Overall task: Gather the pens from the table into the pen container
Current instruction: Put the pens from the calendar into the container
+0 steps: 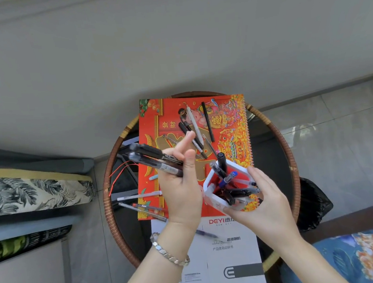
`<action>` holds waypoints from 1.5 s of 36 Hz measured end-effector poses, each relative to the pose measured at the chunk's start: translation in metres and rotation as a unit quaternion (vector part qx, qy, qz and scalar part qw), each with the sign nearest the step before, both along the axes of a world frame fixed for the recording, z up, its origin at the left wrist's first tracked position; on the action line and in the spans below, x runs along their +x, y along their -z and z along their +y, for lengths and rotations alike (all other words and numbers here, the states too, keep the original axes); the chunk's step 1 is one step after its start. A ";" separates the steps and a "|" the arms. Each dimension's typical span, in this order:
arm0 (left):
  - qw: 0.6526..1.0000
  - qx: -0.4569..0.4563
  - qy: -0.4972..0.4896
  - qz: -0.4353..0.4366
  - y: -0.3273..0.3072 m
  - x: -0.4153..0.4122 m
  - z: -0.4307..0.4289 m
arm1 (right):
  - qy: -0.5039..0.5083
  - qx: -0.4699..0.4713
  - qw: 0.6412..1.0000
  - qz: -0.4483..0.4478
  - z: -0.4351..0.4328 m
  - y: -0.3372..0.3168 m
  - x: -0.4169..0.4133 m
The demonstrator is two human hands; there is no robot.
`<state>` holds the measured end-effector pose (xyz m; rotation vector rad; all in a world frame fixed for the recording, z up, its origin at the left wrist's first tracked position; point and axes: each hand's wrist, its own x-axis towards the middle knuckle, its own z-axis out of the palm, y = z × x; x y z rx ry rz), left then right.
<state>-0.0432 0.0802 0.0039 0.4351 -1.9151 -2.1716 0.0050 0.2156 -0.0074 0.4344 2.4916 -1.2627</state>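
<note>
Right now the white pen container [216, 197] sits tilted in your right hand [262, 204], raised over the near right corner of the red calendar [170, 120]; its open mouth faces up and to the left, and several pens already stand in it, black ones and a blue-capped pen [229, 178], their ends fanning out over the rim; your right fingers curl around the container's far and near sides, pressing against its walls, with the palm behind it and the forearm coming in from the lower right. Just to the left, your left hand [180, 186] is lifted palm-up beside the container; its thumb clamps a bundle of dark pens [155, 160] against the curled fingers, while the index finger sticks out straight toward the far side; the bundle points up and to the left, away from the container; a silver bracelet [169, 253] circles that wrist. Farther out, loose pens [194, 127] lie crossed on the upper part of the calendar; a white pen [138, 196] and a red-tipped pen [148, 207] lie at its left edge; a blurred pen rests on the white booklet [230, 260] below. All of it sits on the round table [109, 192] with a woven rim.
</note>
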 end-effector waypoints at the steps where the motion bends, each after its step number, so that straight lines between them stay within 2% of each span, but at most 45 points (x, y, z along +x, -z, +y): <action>1: 1.000 0.001 0.016 -0.015 0.002 0.003 0.002 | -0.001 0.001 1.000 0.003 -0.001 0.000 0.000; 6: 0.991 0.030 0.111 -0.075 0.011 0.022 0.014 | -0.001 -0.001 1.000 0.029 -0.005 0.001 -0.001; 10: 0.985 0.099 0.120 -0.073 0.008 0.027 0.018 | 0.002 -0.014 1.000 0.023 -0.008 0.005 0.000; 13: 0.984 0.100 0.128 -0.072 0.005 0.024 0.015 | 0.001 -0.013 0.999 0.033 -0.007 0.006 0.001; 17: 0.994 0.032 0.102 -0.033 0.006 0.021 0.001 | 0.002 -0.006 0.999 0.032 -0.004 0.003 0.001; 21: 0.986 -0.076 0.148 0.005 0.008 0.020 -0.014 | -0.013 0.013 0.999 0.044 0.000 0.002 0.001; 26: 0.935 -0.248 0.254 0.023 0.020 0.025 -0.023 | -0.025 0.035 0.997 0.061 -0.001 0.002 0.001; 31: 0.897 -0.319 0.303 0.037 0.031 0.038 -0.017 | -0.032 0.036 0.996 0.072 -0.004 0.001 0.004; 36: 0.828 -0.395 0.397 0.001 0.022 0.034 -0.016 | -0.043 0.038 0.995 0.078 -0.007 -0.001 0.005; 37: 0.828 -0.382 0.410 -0.007 0.022 0.032 -0.017 | -0.046 0.037 0.995 0.076 -0.008 -0.001 0.005; 38: 0.843 -0.343 0.415 -0.011 0.021 0.029 -0.019 | -0.044 0.033 0.996 0.072 -0.008 0.000 0.005; 41: 0.912 -0.215 0.349 -0.030 0.026 0.021 -0.031 | -0.018 0.005 0.998 0.053 -0.008 0.003 0.004; 43: 0.924 -0.227 0.292 -0.101 0.039 0.018 -0.045 | -0.008 0.001 0.999 0.044 -0.007 0.006 0.002; 44: 0.912 -0.259 0.279 -0.151 0.049 0.017 -0.054 | -0.004 0.003 0.999 0.040 -0.007 0.008 0.001; 46: 0.866 -0.332 0.281 -0.244 0.075 0.019 -0.077 | 0.006 0.004 1.000 0.030 -0.006 0.012 -0.001; 48: 0.819 -0.387 0.303 -0.297 0.097 0.025 -0.097 | 0.014 0.002 1.000 0.020 -0.006 0.015 -0.001; 51: 0.755 -0.457 0.353 -0.311 0.120 0.030 -0.115 | 0.027 -0.009 1.000 0.005 -0.008 0.018 -0.002; 54: 0.725 -0.503 0.363 -0.300 0.135 0.033 -0.123 | 0.038 -0.021 0.999 -0.008 -0.012 0.018 -0.003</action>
